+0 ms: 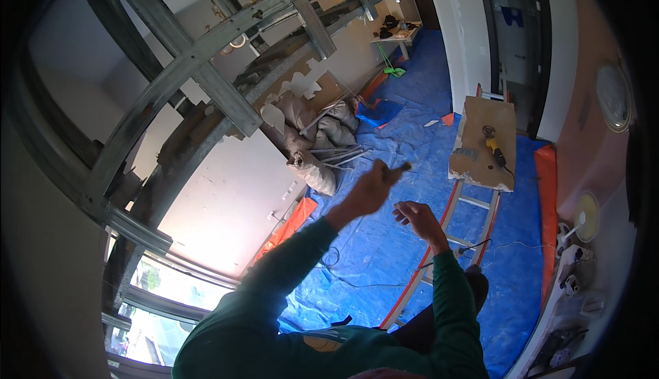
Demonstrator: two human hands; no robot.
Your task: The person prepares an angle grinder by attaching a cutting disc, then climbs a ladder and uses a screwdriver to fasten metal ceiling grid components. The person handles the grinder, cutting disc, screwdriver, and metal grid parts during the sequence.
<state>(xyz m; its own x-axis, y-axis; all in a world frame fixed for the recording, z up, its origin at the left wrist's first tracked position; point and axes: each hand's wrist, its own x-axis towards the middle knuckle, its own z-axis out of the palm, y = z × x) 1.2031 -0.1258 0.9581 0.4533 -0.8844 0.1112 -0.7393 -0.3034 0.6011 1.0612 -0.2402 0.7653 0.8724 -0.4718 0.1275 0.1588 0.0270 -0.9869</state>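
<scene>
In front of me my left hand (365, 192) is raised and closed round a short brownish piece (398, 171), which sticks out to the right; its kind is too small and blurred to tell. Slightly lower and to the right is my right hand (420, 222). Its fingers are loosely bent and apart, and nothing shows in them. Both hands are above a blue tarp (384, 242), the right one near the red-railed ladder (473, 202). Beyond the hands, a yellow angle grinder (495, 151) rests on a brown board (473, 122) laid across the ladder.
Metal framing (226, 94) curves overhead from the left toward the far end. Stuffed sacks (312, 170) and metal strips (340, 156) lie by the left wall. A fan (585, 218) stands at the right, near a cluttered shelf (563, 276). A small table (405, 34) stands far back.
</scene>
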